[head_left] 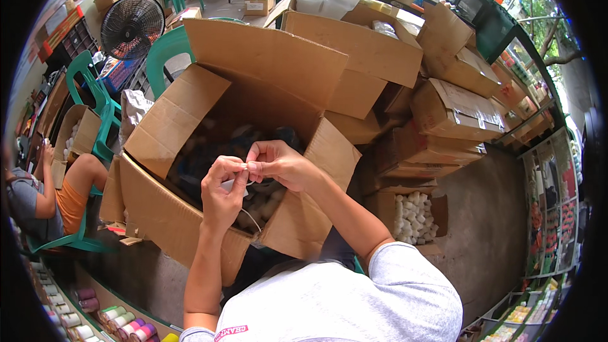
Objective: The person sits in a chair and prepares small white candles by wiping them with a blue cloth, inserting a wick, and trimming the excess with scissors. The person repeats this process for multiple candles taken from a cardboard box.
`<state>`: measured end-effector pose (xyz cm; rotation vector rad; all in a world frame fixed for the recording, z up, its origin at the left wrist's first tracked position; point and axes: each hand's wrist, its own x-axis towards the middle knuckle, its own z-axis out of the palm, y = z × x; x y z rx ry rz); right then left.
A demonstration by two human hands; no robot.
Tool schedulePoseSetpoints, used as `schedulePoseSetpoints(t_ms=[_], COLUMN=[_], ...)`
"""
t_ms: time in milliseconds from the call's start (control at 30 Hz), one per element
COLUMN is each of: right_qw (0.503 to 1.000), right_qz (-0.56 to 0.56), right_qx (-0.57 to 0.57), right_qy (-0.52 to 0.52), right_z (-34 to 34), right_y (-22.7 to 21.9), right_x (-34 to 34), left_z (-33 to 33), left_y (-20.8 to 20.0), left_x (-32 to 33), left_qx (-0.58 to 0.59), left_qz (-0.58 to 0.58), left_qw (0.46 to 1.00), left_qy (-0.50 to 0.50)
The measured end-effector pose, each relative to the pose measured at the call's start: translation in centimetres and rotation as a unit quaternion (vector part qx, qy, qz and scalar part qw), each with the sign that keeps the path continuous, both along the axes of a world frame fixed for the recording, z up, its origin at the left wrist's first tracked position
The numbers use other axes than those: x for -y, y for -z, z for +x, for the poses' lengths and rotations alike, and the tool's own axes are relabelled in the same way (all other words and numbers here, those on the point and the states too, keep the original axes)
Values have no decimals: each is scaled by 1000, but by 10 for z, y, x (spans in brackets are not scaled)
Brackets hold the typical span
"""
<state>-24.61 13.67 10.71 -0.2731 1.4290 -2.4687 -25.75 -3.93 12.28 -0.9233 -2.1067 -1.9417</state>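
Over a large open cardboard box, my two hands meet with fingertips pinched together. My left hand is closed on a thin white cord, and a small white piece shows by its palm. From the right, my right hand pinches at the same spot, its thumb and forefinger touching the left fingertips. What exactly lies between the fingertips is too small to tell. The cord curves down below the hands toward the box's near edge. Inside the box are pale rounded pieces and dark bluish things in shadow.
Stacked cardboard boxes stand to the right. A smaller box holds many white pieces on the floor. Another person sits at the left on a green chair. A black fan stands far left; coloured spools line the lower left.
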Motion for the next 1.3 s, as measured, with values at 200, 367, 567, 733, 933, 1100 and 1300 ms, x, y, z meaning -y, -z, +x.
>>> schedulePoseSetpoints(t_ms=[200, 367, 567, 733, 933, 1100, 1300], right_qw=[1000, 978, 962, 906, 848, 790, 768], right_qz=[9, 124, 162, 275, 333, 379, 368], right_qx=[1, -94, -132, -177, -270, -353, -393], right_qy=[-14, 138, 176, 270, 313, 330, 347], right_z=[-2, 8, 10, 19, 23, 24, 27], right_y=[0, -1, -1, -14, -12, -10, -11], right_x=[-1, 23, 26, 33, 39, 40, 45], left_z=[4, 2, 1, -4, -5, -8, -4], left_y=[-9, -6, -9, 1, 4, 12, 13], left_x=[6, 6, 6, 9, 8, 7, 7], left_qx=[64, 87, 69, 142, 246, 194, 215], left_qz=[-23, -29, -33, -33, 6, -30, -11], left_qw=[998, 994, 994, 989, 969, 981, 977], left_qy=[-5, -65, -79, -27, 23, -5, 2])
